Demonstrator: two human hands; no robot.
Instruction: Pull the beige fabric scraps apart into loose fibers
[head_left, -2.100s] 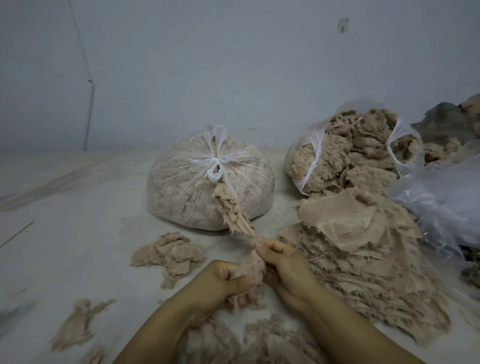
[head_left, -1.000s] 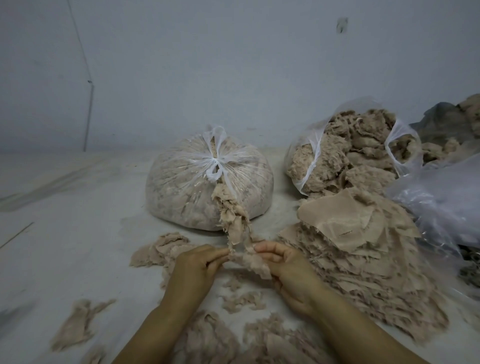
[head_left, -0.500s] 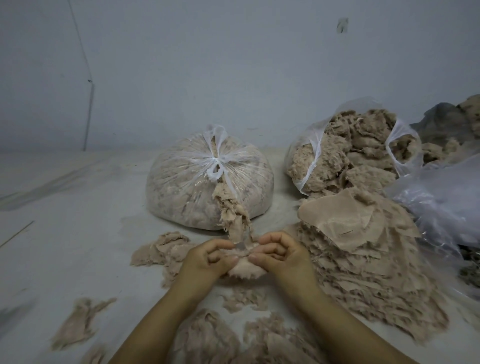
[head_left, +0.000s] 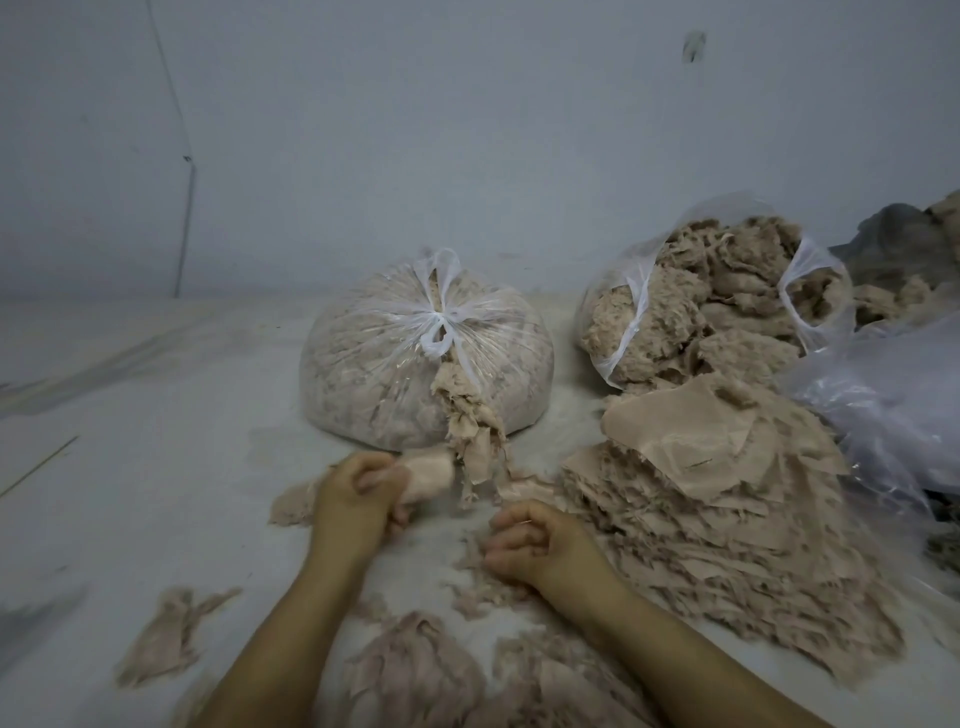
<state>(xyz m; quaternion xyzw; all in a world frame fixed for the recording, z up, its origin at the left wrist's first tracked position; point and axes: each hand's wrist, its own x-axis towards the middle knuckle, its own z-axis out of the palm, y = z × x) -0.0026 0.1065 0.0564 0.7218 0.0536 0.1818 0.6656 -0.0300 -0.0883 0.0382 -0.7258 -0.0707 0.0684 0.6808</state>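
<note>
Mid-pull: left hand grips scrap; right hand curled, whether pinching fibers can't tell. Next: regrip w/ both, tug apart.

Dim, flat bluish light; blurred, wide-angle-warped edges.

Tied plastic bag, grey wall

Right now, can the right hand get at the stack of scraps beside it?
Probably yes: the right hand lies just left of the stack, nothing between them, though its fingers are curled.
</note>
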